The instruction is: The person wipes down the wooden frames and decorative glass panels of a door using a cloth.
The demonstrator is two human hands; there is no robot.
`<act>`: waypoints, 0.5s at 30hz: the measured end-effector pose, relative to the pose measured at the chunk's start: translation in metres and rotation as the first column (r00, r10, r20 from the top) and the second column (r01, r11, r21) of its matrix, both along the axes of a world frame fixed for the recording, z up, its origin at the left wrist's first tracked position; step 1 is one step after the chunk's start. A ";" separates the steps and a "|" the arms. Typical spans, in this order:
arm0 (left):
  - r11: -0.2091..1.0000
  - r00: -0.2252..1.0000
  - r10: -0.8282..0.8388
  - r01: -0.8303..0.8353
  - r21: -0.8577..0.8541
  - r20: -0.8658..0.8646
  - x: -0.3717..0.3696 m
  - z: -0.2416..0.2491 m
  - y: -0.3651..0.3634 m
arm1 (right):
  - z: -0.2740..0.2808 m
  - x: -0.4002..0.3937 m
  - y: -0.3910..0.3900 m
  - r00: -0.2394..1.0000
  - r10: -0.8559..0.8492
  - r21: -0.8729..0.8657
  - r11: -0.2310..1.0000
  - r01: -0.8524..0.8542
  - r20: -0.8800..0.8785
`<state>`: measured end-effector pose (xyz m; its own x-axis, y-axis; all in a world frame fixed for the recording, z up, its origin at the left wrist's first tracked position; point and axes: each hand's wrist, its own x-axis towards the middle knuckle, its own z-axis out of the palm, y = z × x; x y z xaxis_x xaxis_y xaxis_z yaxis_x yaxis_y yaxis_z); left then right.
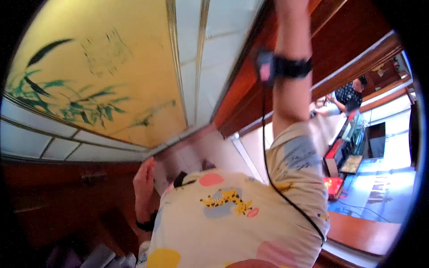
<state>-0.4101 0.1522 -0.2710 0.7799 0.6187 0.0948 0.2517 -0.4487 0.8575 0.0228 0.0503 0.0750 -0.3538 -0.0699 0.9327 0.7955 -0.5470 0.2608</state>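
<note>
My left hand point(144, 177) hangs beside my body at the lower left, a dark band at its wrist. Its fingers are slightly bent and a little blurred, and I see nothing in them. My right arm point(290, 96) is raised towards the top edge, beside a dark red-brown wooden surface point(250, 85). A black strap point(292, 68) with a small device circles it, and a black cable point(264, 147) runs from there down past my shoulder. Only the blurred base of my right hand point(291, 6) shows; its fingers lie beyond the frame.
A yellow panel point(134, 27) painted with green leaves fills the upper left, framed by pale strips. At right, a person point(351, 96) sits beyond a wooden frame. A red bag point(333, 186), boxes and a dark screen point(374, 140) are nearby. Pale floor point(223, 154) shows below the panel.
</note>
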 end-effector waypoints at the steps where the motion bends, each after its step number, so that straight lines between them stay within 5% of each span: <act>1: 0.998 1.000 -0.026 0.026 0.054 -0.004 -0.003 -0.003 0.005 | -0.023 -0.016 -0.001 0.997 -0.001 -0.009 1.000 0.001 -0.077; 3: 0.978 0.994 -0.085 0.096 0.185 -0.064 -0.006 -0.009 0.021 | -0.080 -0.028 -0.005 0.957 0.048 -0.115 0.990 -0.084 -0.286; 6: 0.992 0.996 -0.060 0.066 0.106 -0.059 0.002 0.007 0.032 | -0.165 -0.048 -0.002 0.826 -0.080 -0.241 0.968 -0.069 -0.558; 10: 0.993 0.990 -0.074 0.084 0.081 -0.117 0.012 0.015 0.036 | -0.282 -0.072 -0.010 0.773 -0.017 -0.398 0.864 -0.308 -0.634; 11: 0.974 0.981 -0.070 0.106 0.199 -0.179 0.012 0.012 0.040 | -0.296 -0.078 -0.010 0.762 -0.026 -0.435 0.833 -0.341 -0.647; 15: 0.989 0.979 -0.127 0.137 0.056 -0.162 0.004 -0.019 0.058 | -0.205 -0.085 -0.004 0.779 0.032 -0.459 0.792 -0.401 -0.626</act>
